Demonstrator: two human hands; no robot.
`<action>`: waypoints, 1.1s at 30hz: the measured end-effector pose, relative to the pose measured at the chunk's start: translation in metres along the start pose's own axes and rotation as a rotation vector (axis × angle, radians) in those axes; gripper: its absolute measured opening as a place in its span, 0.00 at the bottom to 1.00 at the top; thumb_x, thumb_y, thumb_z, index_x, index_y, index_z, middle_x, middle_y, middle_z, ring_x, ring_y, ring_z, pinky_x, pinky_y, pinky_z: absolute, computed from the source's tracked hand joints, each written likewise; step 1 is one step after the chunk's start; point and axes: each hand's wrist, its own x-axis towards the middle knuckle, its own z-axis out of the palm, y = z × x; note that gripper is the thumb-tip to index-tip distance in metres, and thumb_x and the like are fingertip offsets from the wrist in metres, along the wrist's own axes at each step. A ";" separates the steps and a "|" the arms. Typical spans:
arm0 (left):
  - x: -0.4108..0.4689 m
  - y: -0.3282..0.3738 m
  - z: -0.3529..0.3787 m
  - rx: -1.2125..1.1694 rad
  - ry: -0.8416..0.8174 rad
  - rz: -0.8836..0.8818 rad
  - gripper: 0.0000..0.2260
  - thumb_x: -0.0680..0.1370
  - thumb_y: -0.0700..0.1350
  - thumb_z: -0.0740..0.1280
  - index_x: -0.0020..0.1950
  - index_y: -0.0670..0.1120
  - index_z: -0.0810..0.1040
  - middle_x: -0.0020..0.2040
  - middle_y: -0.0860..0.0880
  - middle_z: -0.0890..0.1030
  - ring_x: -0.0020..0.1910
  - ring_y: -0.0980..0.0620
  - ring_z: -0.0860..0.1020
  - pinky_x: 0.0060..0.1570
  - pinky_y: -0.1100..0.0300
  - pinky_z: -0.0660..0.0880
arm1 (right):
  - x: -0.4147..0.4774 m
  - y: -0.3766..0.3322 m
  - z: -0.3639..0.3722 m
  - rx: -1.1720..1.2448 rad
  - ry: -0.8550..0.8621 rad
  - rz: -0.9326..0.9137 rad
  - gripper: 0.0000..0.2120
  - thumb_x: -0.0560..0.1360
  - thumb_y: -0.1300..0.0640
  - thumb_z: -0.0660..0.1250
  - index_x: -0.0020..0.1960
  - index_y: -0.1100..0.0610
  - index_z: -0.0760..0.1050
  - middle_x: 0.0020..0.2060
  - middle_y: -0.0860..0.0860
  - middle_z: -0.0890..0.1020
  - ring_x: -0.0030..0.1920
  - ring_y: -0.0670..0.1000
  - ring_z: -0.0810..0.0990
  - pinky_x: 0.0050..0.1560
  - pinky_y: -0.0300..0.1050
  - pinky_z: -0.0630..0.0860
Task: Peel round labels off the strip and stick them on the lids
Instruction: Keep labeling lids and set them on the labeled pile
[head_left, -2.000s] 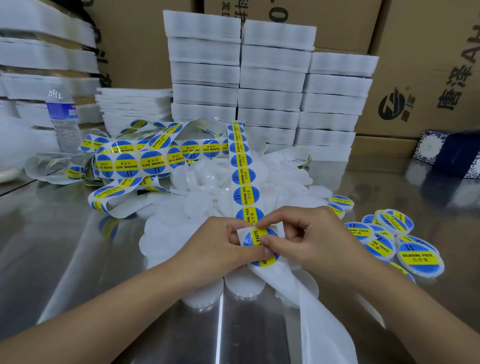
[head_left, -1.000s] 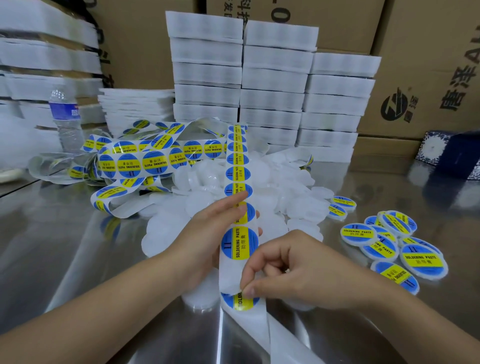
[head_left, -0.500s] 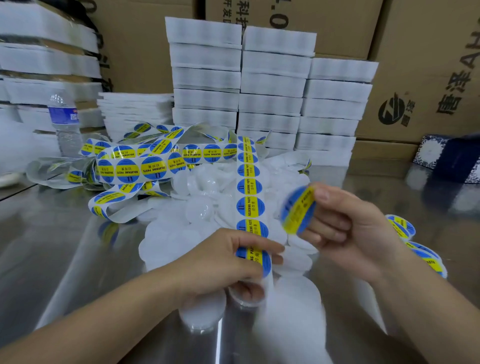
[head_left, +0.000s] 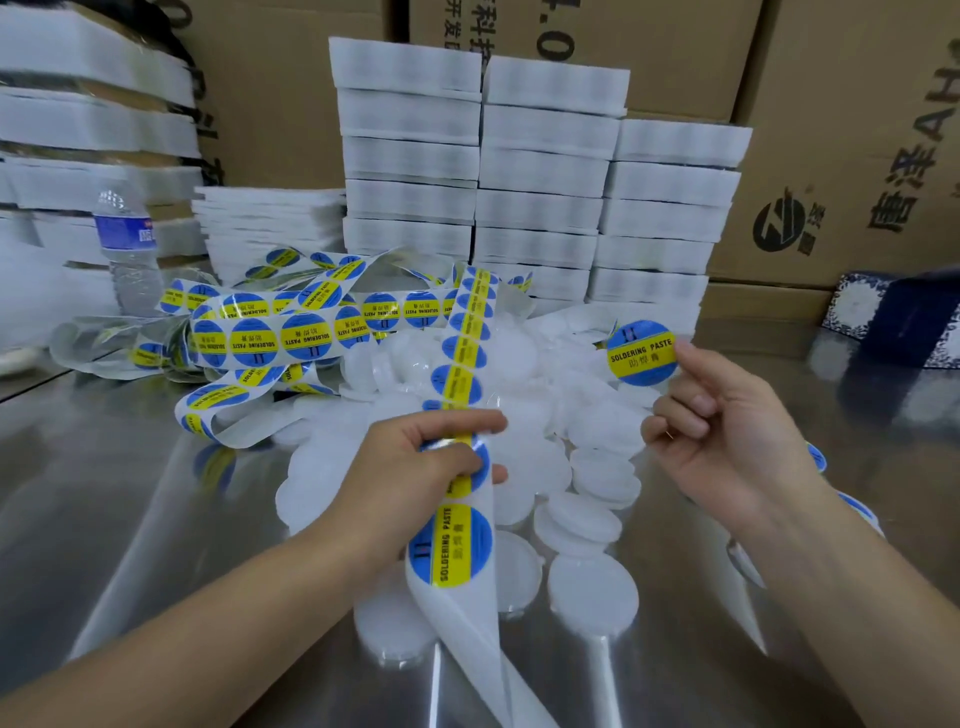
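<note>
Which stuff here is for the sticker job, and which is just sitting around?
For the job:
- peeled label, pinched by the right hand
- label strip, gripped by the left hand
- plain white lids, piled on the table

Just lying about:
- water bottle
- cardboard boxes
- white stacks at the back
- blue patterned box

My left forearm comes in from 8 o'clock and ends near the centre of the view. There the left hand (head_left: 415, 467) shows its back to me, its fingers curled round the strip (head_left: 451, 545). My right forearm enters from 4 o'clock. The right hand (head_left: 727, 441) is raised, palm turned toward me, pinching the edge of one peeled label (head_left: 642, 353) at its 11 o'clock, with the other fingers loosely curled. The two hands are apart.
</note>
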 end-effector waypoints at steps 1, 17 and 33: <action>0.002 -0.001 -0.002 0.004 0.044 -0.019 0.21 0.74 0.28 0.61 0.40 0.51 0.86 0.49 0.54 0.85 0.40 0.50 0.85 0.36 0.66 0.79 | 0.002 0.001 -0.002 -0.027 0.040 0.003 0.11 0.76 0.57 0.64 0.35 0.51 0.70 0.20 0.46 0.58 0.19 0.45 0.56 0.28 0.36 0.64; 0.003 -0.005 -0.001 0.084 0.034 -0.086 0.19 0.76 0.33 0.61 0.40 0.53 0.86 0.47 0.56 0.85 0.40 0.53 0.85 0.33 0.69 0.77 | 0.005 0.036 -0.014 -1.565 -0.075 -0.269 0.39 0.70 0.47 0.70 0.73 0.39 0.50 0.53 0.47 0.74 0.51 0.49 0.75 0.50 0.47 0.73; 0.002 -0.006 0.002 0.058 0.074 -0.078 0.14 0.76 0.33 0.64 0.44 0.49 0.85 0.45 0.55 0.85 0.37 0.53 0.85 0.31 0.70 0.75 | 0.014 0.046 -0.016 -1.198 -0.124 -0.370 0.49 0.64 0.50 0.77 0.73 0.37 0.47 0.51 0.42 0.73 0.46 0.43 0.75 0.41 0.36 0.71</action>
